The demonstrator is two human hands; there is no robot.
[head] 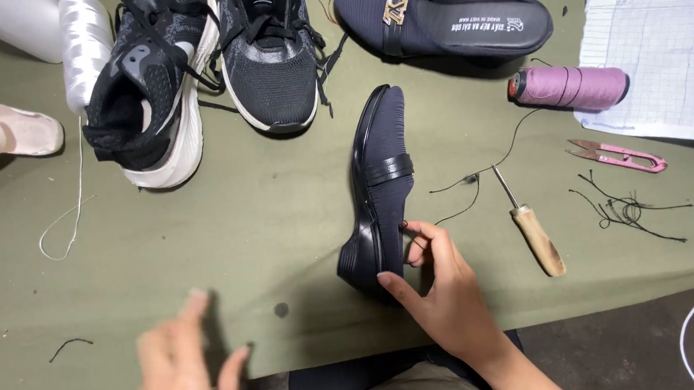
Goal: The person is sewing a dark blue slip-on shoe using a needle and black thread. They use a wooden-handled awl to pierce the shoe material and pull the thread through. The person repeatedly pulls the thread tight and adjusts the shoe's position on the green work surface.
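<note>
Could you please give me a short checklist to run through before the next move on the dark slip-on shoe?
1. Shoe held: ok. The right hand grips the heel end of the dark shoe, which lies on its side on the green cloth.
2. Left hand free: ok. The left hand is blurred, open above the cloth, holding nothing.
3. Awl within reach: ok. The wooden-handled awl lies just right of the shoe.
4. Thread attached: cannot tell. A black thread runs from the fingers toward the purple spool.
5. Snips at hand: ok. The pink snips lie beyond the awl.
</note>
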